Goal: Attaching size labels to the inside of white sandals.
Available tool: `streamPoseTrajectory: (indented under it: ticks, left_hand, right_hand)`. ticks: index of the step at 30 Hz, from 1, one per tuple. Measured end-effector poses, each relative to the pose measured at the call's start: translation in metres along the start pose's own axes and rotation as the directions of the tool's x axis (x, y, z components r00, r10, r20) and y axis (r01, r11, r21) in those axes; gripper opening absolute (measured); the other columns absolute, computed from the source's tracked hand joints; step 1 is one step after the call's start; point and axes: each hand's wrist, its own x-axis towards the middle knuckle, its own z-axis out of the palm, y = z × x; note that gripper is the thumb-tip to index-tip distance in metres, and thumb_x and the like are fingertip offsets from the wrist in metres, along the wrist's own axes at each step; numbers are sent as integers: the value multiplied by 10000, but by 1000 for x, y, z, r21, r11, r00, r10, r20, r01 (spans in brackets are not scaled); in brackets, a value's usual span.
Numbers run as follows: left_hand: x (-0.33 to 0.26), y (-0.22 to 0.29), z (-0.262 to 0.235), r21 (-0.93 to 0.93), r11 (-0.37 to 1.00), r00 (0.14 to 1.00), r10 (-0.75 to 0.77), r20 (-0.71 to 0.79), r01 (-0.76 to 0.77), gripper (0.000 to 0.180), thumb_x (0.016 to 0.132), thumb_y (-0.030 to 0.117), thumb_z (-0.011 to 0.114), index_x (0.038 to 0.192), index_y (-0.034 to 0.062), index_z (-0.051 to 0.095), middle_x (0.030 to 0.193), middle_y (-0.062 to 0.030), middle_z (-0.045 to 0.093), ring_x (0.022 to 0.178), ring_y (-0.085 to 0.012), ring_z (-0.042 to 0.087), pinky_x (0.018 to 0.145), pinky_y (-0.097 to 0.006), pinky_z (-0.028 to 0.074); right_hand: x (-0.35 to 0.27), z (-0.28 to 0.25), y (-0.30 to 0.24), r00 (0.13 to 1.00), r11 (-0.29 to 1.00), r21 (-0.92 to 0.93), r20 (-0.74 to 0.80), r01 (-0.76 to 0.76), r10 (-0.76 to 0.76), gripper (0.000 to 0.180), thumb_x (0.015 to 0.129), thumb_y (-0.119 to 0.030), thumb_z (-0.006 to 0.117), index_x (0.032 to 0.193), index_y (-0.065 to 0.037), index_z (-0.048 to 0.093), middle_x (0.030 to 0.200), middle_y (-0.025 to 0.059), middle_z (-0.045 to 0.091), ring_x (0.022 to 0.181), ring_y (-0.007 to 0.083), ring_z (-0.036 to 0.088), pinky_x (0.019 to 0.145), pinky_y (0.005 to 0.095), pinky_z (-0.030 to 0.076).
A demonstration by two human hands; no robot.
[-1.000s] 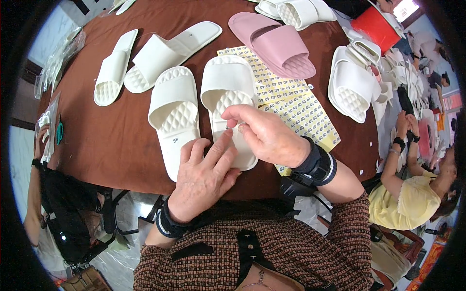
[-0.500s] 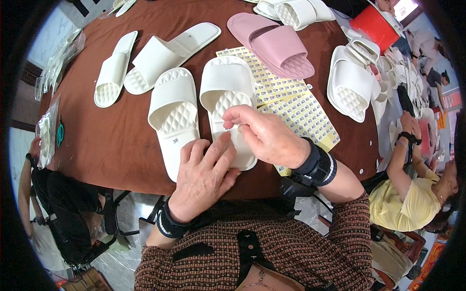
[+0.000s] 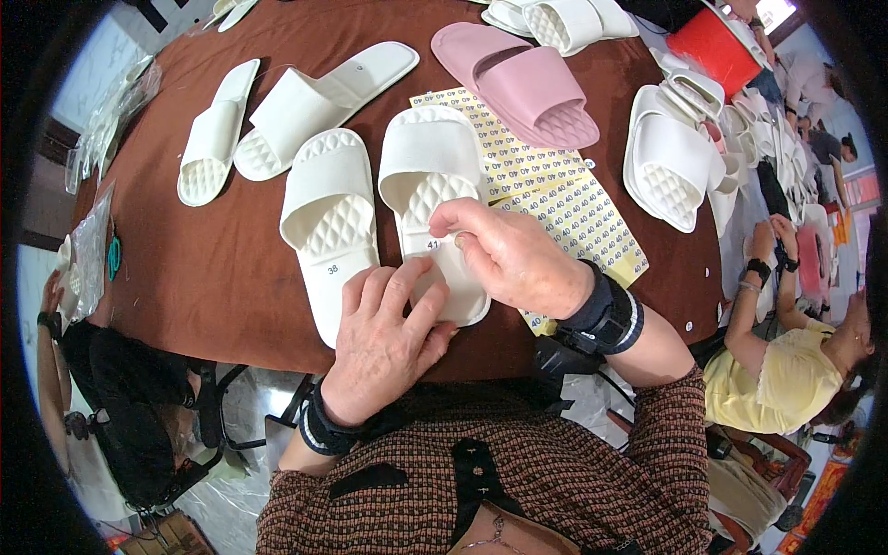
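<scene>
Two white slippers with quilted insoles lie side by side before me, toes pointing away: a left one (image 3: 324, 213) and a right one (image 3: 429, 148). My left hand (image 3: 388, 319) rests over their heel ends, fingers spread, fingertips on the right slipper's insole. Above that insole, my right hand (image 3: 518, 259) is curled with thumb and forefinger close together; whatever they pinch, if anything, is too small to make out. A small printed label (image 3: 433, 245) shows on the insole between my hands. Yellow-backed sticker sheets (image 3: 573, 227) lie partly beneath the right slipper.
A pink slipper (image 3: 532, 88) overlaps the sheets. More white slippers (image 3: 205, 153) lie at the left, others (image 3: 668, 171) at the right by a red bucket (image 3: 712, 51). Plastic bags (image 3: 106, 120) sit at the table's left edge. Co-workers (image 3: 772, 375) are on both sides.
My right hand has shifted slightly and my left fingers have drawn back a little, so the insole's label shows more fully. The co-workers' hands have moved on both sides.
</scene>
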Motion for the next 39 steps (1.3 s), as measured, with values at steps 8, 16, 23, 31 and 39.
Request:
streamPoseTrajectory:
  ticks: [8,16,23,31,39]
  left_hand:
    - [-1,0,1,-27,1000,1000,0,12,1,539,687,158,757,1172,78,536,1270,-117,495,1096,-335,505,937,-464,381]
    - [-2,1,1,-23,1000,1000,7,13,-6,538,691,156,755,1177,80,537,1275,-117,495,1095,-335,504,934,-462,383]
    - [-3,0,-4,-44,999,1000,6,-1,-6,459,706,113,744,1126,57,568,1244,-128,521,1077,-344,516,930,-449,404]
    - [-18,-26,-31,10,990,971,-138,-198,142,324,726,44,716,1033,27,615,1153,-156,580,1029,-345,546,879,-434,421]
    - [-34,-57,-35,69,954,932,-267,-244,291,395,755,29,680,1136,17,578,1218,-164,538,1091,-348,525,913,-447,417]
  right_hand:
    - [2,-1,3,999,996,78,-18,37,-36,195,889,-45,511,1083,-59,519,931,159,669,862,372,653,723,458,518]
    - [-3,-4,-4,999,999,31,37,16,-17,153,876,-39,508,1026,-62,532,867,157,661,811,373,649,690,465,506]
    - [-2,-8,0,999,1000,12,42,21,-21,149,867,-31,509,1013,-54,537,830,156,660,793,373,651,678,461,504]
    - [1,-16,-1,999,997,67,-30,28,-26,144,862,15,478,967,-18,571,867,153,667,822,333,665,726,408,521]
    - [3,-20,1,991,992,103,-105,-70,81,178,887,36,478,993,-9,613,853,81,656,744,135,614,680,274,486]
